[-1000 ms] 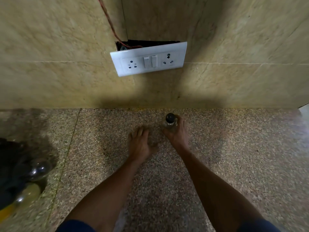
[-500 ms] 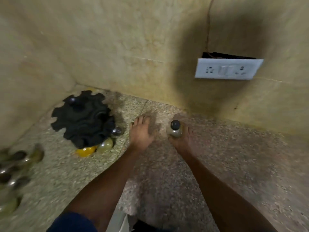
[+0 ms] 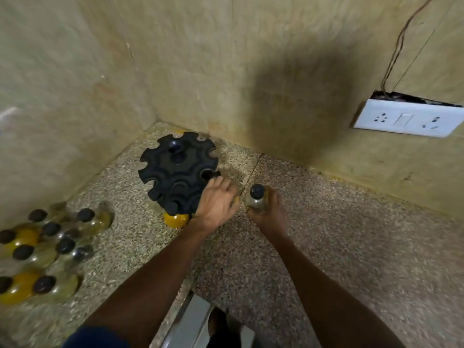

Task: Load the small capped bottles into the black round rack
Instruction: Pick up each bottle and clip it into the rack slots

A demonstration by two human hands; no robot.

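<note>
White socket plate (image 3: 406, 119) hangs loose w/ wires (image 3: 396, 46) above.

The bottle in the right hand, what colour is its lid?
Black, on the bottle; head view.

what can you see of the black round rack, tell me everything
The black round rack looks like matte plastic, shaped like a gear with open scalloped notches around its rim and a hollow hub at the centre. It stands on the speckled floor in the corner where two walls meet. The left hand rests on its near right edge. A yellow bottle sits under its near rim. The top notches in view look empty.
</note>
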